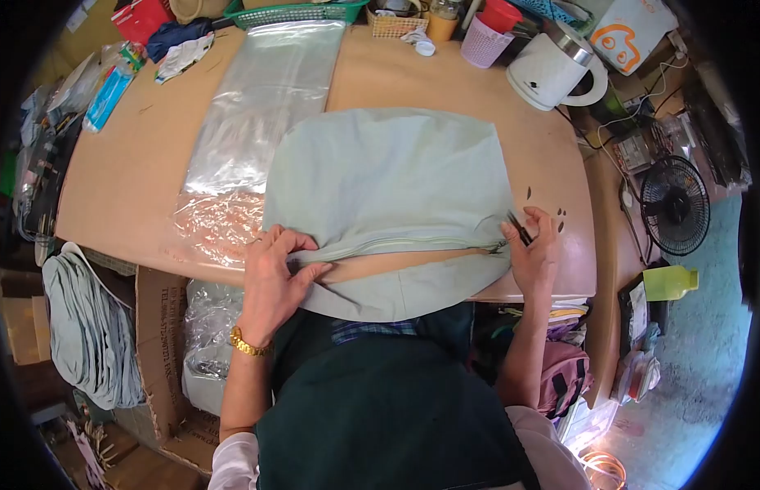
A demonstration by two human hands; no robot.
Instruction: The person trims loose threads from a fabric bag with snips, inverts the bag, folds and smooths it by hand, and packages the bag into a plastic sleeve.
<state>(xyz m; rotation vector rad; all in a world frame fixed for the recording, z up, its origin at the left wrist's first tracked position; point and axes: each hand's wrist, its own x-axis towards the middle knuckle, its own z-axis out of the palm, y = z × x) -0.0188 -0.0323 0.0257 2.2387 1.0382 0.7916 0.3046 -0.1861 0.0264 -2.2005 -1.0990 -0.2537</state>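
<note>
Dark green apron [396, 400] right up against my lens, and just beyond it I've got the pale grey cloth piece [388, 175], flat on the tan table [437, 73]. It's my landmark. Its near side gapes in a long slit, a zipper [404, 242] running along the far edge. Left hand [278, 265], gold watch [248, 341] at the wrist, is at the cloth's left end, thumb and fingers grasping fabric beside the slit. Over at its right end, my right hand [534, 249] has its fingers closed around a small dark tool [520, 229]; whether they grip cloth too, I can't tell. Clear plastic [270, 90] lies left of the cloth, white kettle [552, 69] beyond its far right corner.
</note>
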